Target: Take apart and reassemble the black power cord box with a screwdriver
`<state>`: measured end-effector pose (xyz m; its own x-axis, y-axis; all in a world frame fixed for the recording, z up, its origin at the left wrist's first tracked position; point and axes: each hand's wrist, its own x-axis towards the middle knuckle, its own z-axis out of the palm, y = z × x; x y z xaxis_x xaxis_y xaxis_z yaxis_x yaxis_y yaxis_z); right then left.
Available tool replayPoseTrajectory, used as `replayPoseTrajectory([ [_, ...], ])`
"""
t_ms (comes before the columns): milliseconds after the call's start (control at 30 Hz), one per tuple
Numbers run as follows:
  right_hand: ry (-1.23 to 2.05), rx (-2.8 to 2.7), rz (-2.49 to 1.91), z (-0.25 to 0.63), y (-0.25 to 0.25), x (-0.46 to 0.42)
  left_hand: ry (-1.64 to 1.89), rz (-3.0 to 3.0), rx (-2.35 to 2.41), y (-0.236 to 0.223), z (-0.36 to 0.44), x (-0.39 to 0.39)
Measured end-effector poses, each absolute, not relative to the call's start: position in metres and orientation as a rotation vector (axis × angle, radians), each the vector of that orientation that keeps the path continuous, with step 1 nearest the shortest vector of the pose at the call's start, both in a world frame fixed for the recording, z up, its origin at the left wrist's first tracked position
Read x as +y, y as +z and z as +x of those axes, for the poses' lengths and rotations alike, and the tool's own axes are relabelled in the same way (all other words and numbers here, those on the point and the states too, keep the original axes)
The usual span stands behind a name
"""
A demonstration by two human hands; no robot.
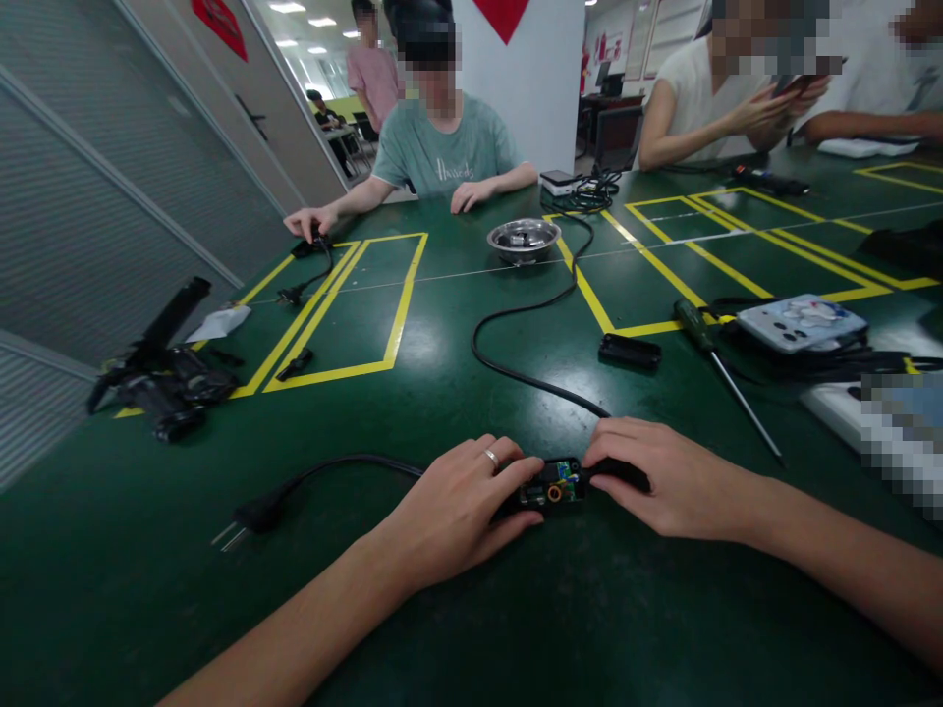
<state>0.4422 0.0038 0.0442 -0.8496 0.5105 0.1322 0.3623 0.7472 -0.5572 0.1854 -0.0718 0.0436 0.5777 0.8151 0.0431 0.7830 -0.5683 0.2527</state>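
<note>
Both hands are busy just below the middle of the frame, seen from the head camera. From where I stand, the left hand (pixel 457 496) has its fingers and thumb closed around the left end of an open black case (pixel 558 481), which lies at the lower centre, its circuit board and a small copper-coloured coil showing. The right hand (pixel 652 476) pinches the thick black cable sleeve (pixel 623 473) at the case's right end; how firmly, I cannot tell. Out past the left hand runs a cord ending in a two-pin plug (pixel 256 515), lower left on the green table (pixel 478 648). A longer black cable (pixel 516 371) snakes from near the right hand toward the top centre.

Right of centre lies a black cover (pixel 630 352), and beside it a screwdriver (pixel 729 383) with a green handle, its shaft slanting down to the right. Near the upper middle stands a metal bowl (pixel 545 253) with small dark pieces in it. Some black gear (pixel 173 383) sits at the left edge. Across the table, upper centre, a person in a green shirt (pixel 449 147) touches a dark object at the upper left.
</note>
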Motion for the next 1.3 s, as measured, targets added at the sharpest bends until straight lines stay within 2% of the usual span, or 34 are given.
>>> replayPoseTrajectory([
  [667,0.825,-2.646,-0.746,0.4435,0.0388,0.0033,0.254,2.623,1.324,0.041,0.1835,-0.0711],
  [1300,0.627,-2.766,-0.679,0.4472,0.0414,0.0045,0.255,2.549,1.292,0.0462,0.1835,-0.0682],
])
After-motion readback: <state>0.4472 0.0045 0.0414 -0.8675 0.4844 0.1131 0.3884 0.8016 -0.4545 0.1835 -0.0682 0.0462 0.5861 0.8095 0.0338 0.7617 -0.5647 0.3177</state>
